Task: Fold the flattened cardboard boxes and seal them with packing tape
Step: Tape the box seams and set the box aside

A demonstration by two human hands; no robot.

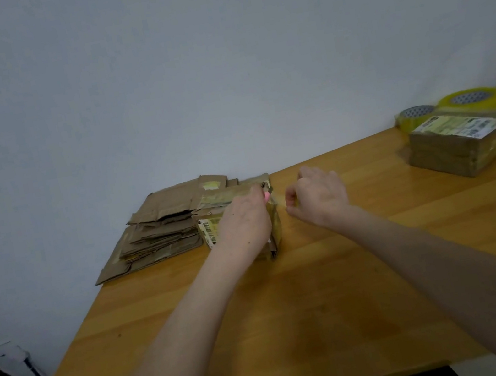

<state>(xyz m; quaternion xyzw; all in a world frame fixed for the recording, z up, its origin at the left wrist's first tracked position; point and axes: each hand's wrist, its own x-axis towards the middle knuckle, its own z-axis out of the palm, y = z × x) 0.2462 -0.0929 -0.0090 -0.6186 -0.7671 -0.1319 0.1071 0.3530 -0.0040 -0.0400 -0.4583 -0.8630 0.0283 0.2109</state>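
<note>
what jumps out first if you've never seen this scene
The eye lands mid-frame: the left hand lies on a small taped brown cardboard box, and the right hand is curled beside it. A stack of flattened brown cardboard lies to its left; two yellowish tape rolls and a sealed labelled box sit far right.

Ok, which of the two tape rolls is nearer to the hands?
The smaller tape roll, left of the bigger yellow roll, behind the labelled box.

A barcoded shipping label (208,230) fronts the half-folded box (276,228) at centre; a second label (455,123) tops the taped box (453,159) at right. Print on both is too small to read.
</note>
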